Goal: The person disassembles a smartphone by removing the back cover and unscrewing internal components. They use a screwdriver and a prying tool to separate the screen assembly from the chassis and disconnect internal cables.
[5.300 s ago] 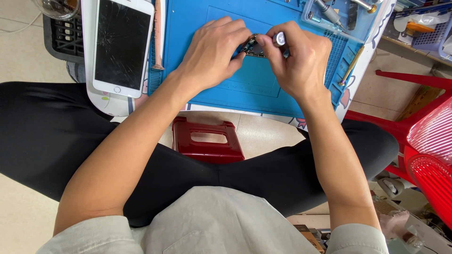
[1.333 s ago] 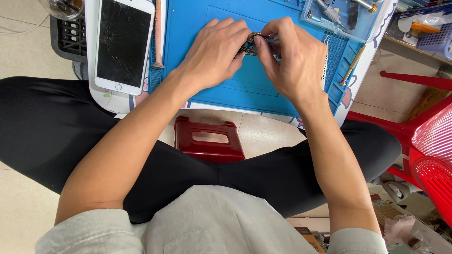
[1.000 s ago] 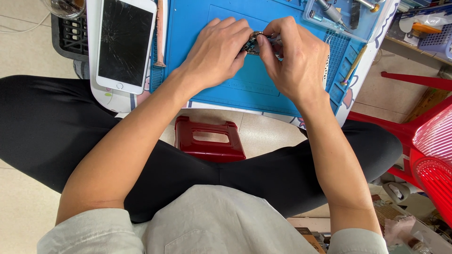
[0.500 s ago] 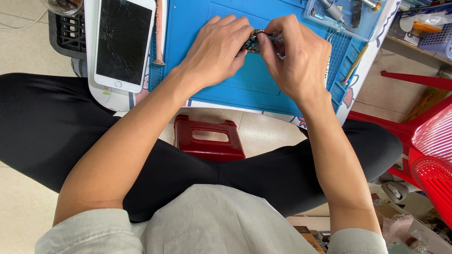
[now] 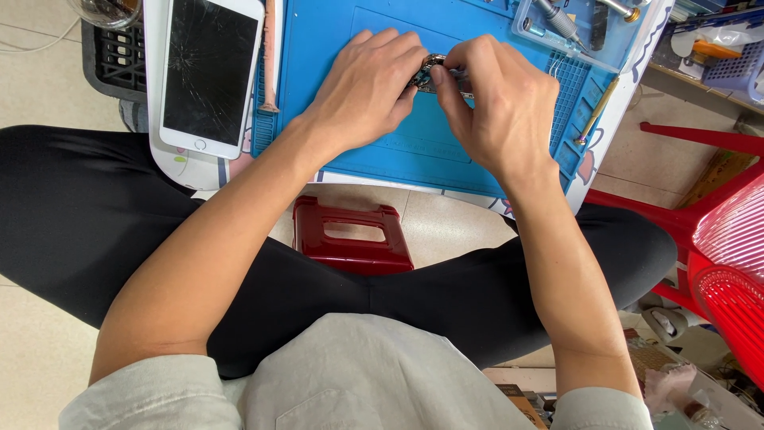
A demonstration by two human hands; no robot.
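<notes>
Near edge: the person is sitting cross-legged, grey shirt, black trousers, with a red plastic stool (image 5: 352,237) showing between the knees just under the surface (image 5: 613,111).

Both forearms are reaching out to the blue work mat (image 5: 334,48). The left hand (image 5: 368,87) and right hand (image 5: 500,102) are meeting over the far middle of the mat, fingertips together. Both are pinching a small dark component (image 5: 430,72), metallic-looking and mostly hidden by the fingers. Left hand is curling round it to steady it; right hand is closing on its right end, thumb and forefinger tight. Can't tell whether the right hand is also holding a fine tool.

My read: fine hand work on that small part is in progress, probably prying or seating something. Next move is calling for a steady left-hand hold and small, controlled force from the right, keeping the part over the mat so nothing loose drops off the edge.

Left of the mat: a white phone with a cracked screen (image 5: 208,72) is lying face up, untouched. Far right: a clear tray with screwdrivers (image 5: 569,24). Red chairs (image 5: 728,247) standing off to the right.
</notes>
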